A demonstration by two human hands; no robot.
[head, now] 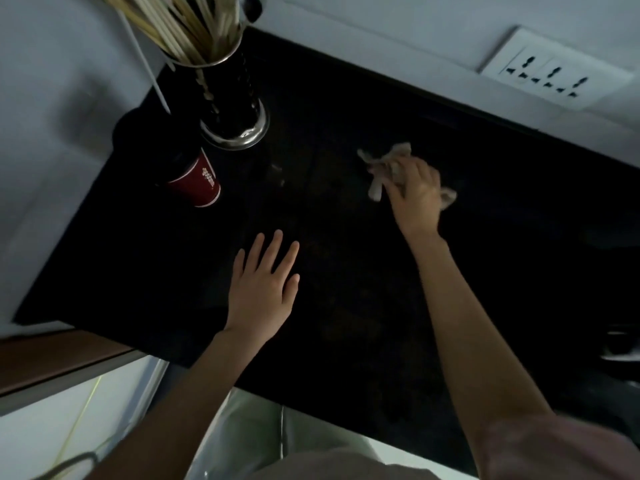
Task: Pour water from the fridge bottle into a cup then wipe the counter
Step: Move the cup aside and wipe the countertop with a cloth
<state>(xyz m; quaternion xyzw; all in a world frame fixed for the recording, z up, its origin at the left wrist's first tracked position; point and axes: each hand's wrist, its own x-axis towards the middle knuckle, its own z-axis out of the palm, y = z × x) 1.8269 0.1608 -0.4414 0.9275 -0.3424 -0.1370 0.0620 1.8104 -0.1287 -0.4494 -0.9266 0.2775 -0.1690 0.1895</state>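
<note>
Pink sleeve [561,448] of mine fills the lower right corner, and from it my right arm reaches out across the black counter [346,306]. My right hand [417,192] lies on top of a crumpled pale cloth [384,161], fingers curled down over it and gripping it against the counter; the cloth sticks out past my fingertips toward the wall and also shows a little on the far side of my hand. My left hand [263,285] rests flat on the counter nearer the front edge, fingers straight and spread, holding nothing, well apart from the cloth. Off to the left, beyond my left hand, stands a red paper cup [199,181] with white lettering, just beside a shiny metal holder [235,109] full of chopsticks [180,26]. On the wall behind the counter sits a white socket plate [554,71]. I cannot see inside the cup from here.
</note>
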